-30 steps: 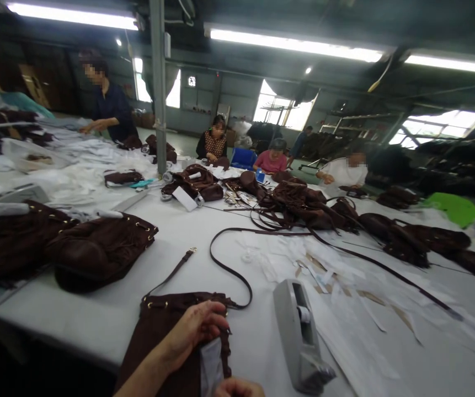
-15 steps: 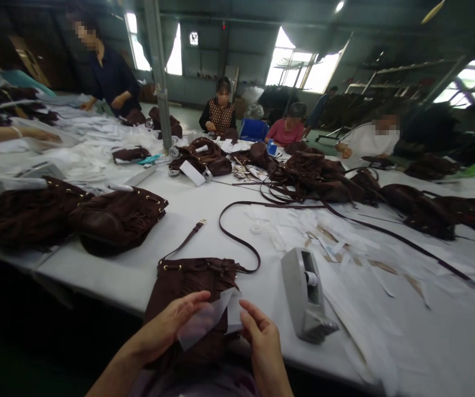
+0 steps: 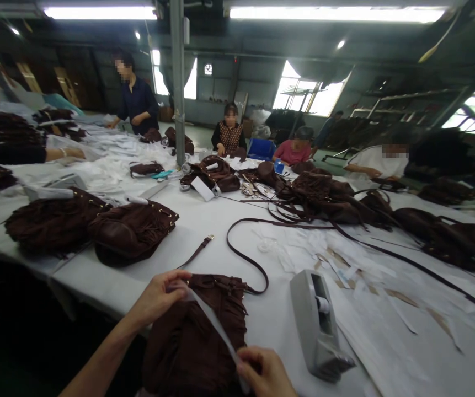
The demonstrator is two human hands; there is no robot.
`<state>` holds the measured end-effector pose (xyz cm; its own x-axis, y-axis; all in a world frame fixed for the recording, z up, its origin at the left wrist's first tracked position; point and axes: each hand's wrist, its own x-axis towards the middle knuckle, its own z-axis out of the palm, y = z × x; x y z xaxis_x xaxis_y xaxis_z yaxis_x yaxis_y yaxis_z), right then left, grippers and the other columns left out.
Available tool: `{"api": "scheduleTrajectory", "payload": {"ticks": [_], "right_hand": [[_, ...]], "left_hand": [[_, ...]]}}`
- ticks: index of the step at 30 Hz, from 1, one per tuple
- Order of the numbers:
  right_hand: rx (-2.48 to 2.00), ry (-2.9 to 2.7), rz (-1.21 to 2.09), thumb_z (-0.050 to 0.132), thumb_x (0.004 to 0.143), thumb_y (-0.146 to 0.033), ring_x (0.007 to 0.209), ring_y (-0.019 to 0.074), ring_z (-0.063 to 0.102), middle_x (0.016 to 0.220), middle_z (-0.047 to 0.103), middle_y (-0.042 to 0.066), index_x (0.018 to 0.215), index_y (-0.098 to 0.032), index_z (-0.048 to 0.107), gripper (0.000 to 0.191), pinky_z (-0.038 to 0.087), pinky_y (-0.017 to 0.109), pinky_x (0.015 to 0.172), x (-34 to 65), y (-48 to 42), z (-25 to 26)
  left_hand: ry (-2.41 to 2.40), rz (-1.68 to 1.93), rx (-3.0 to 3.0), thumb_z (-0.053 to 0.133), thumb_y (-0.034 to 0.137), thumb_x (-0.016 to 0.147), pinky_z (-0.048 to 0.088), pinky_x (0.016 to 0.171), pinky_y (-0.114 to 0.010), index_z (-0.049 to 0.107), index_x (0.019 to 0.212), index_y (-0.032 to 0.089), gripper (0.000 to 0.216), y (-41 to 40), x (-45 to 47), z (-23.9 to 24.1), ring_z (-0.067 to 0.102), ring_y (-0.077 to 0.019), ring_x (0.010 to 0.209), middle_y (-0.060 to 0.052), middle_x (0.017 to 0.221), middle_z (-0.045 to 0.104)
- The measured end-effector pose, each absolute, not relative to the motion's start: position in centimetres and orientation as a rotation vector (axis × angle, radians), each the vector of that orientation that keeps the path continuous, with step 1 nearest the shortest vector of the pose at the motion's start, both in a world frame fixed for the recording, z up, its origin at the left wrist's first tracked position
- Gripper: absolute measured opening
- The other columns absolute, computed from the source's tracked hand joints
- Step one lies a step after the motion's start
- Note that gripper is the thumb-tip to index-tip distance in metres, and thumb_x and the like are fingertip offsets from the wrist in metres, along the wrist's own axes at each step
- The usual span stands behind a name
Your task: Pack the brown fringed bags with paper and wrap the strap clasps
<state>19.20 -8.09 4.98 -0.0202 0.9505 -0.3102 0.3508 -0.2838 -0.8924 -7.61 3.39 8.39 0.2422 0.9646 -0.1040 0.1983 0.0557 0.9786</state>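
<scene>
The pale strip [image 3: 216, 331] ran slantwise over the brown fringed bag [image 3: 198, 336] at the near table edge, pinched at its far end by the left hand [image 3: 158, 298] and at its near end (partly hidden) by the right hand [image 3: 264, 375].

tape dispenser [image 3: 318, 325] blocks right, bare table [image 3: 204, 220] ahead

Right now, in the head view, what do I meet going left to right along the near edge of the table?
Fringed brown bag → rounded brown bag → left hand → paper strip, stretched between both hands over the brown bag → right hand → grey tape dispenser → scattered white paper scraps.
</scene>
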Motion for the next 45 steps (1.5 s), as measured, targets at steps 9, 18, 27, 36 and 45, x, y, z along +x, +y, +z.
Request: {"api": "scheduleTrajectory", "payload": {"ticks": [9,18,27,36,45], "right_hand": [[-1.287,-0.959,1.440,0.074,0.068,-0.036,0.043,0.0078,0.039,0.048,0.051,-0.005,0.069,-0.017,0.067,0.021,0.029,0.021,0.042,20.4,1.7,10.2],[-1.102,-0.154,1.357,0.092,0.037,-0.022,0.068,0.0143,0.063,0.075,0.070,0.003,0.071,-0.018,0.068,0.041,0.053,0.023,0.060,21.2,9.2,4.4],[-1.265,-0.345,1.333,0.087,0.050,-0.036,0.064,0.0104,0.055,0.073,0.068,-0.001,0.076,-0.018,0.069,0.036,0.040,0.018,0.055,19.4,12.9,2.8],[-1.118,-0.210,1.454,0.089,0.048,-0.035,0.064,0.0102,0.056,0.074,0.068,-0.001,0.079,-0.019,0.067,0.040,0.041,0.021,0.060,18.5,14.1,4.2],[-1.239,-0.477,1.274,0.083,0.053,-0.040,0.063,0.0116,0.049,0.072,0.064,-0.003,0.074,-0.020,0.068,0.032,0.036,0.023,0.059,16.6,11.4,6.3]], "left_hand": [[1.272,1.078,1.494,0.046,0.051,0.082,0.047,0.067,-0.026,0.059,0.111,0.014,0.049,17.0,-4.8,10.1,0.060,-0.0171,0.082,-0.008,0.094,0.067],[1.742,0.704,1.591,0.051,0.044,0.081,0.043,0.081,-0.038,0.061,0.094,0.009,0.039,24.2,0.7,0.4,0.060,-0.0269,0.092,-0.017,0.093,0.066],[1.648,0.698,1.621,0.058,0.032,0.077,0.039,0.087,-0.040,0.051,0.073,0.018,0.017,26.3,2.7,-1.2,0.056,-0.0280,0.099,-0.013,0.090,0.061],[1.072,0.895,1.239,0.052,0.058,0.079,0.040,0.048,-0.021,0.044,0.103,0.020,0.045,19.5,1.1,3.3,0.044,-0.0078,0.046,0.009,0.059,0.044],[1.030,0.744,1.347,0.064,0.046,0.071,0.024,0.035,-0.021,0.058,0.072,0.015,0.031,15.1,3.6,7.6,0.032,-0.0067,0.035,0.008,0.046,0.039]]}}
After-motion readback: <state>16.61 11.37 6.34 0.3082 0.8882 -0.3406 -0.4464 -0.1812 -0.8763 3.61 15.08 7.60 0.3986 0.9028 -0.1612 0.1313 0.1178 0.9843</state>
